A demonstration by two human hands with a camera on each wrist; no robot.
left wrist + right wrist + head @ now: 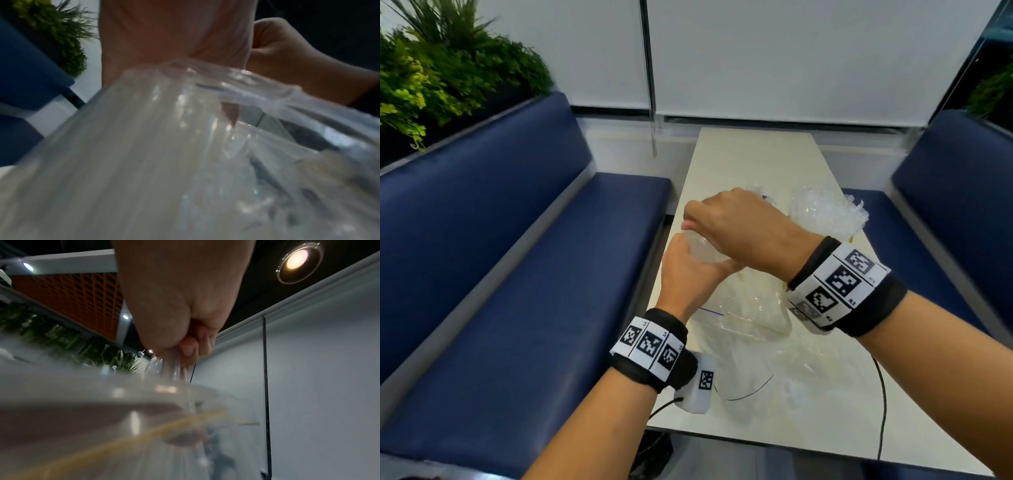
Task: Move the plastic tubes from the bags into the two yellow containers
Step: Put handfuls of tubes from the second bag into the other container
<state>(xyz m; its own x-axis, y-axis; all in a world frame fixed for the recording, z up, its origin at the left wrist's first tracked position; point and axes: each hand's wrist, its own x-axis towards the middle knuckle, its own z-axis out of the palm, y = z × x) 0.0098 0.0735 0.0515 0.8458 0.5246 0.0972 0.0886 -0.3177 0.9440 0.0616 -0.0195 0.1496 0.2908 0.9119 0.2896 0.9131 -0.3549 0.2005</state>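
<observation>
Just two hands: left hand (690,270), right hand (736,228), gripping one clear bag (156,146)

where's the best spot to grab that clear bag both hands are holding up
Probably at its open top edge, from above. The clear bag hangs limp with its weight low. The left hand grips its neck and the right hand pinches the rim.

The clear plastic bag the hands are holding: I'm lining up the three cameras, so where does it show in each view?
Head: the clear plastic bag sits at centre, gripped between the left hand and the right hand.
Left wrist: it fills the lower part of the picture, blurred.
Right wrist: its top is pinched just below centre.
Shared landmark: the green plants, upper left in every view.
</observation>
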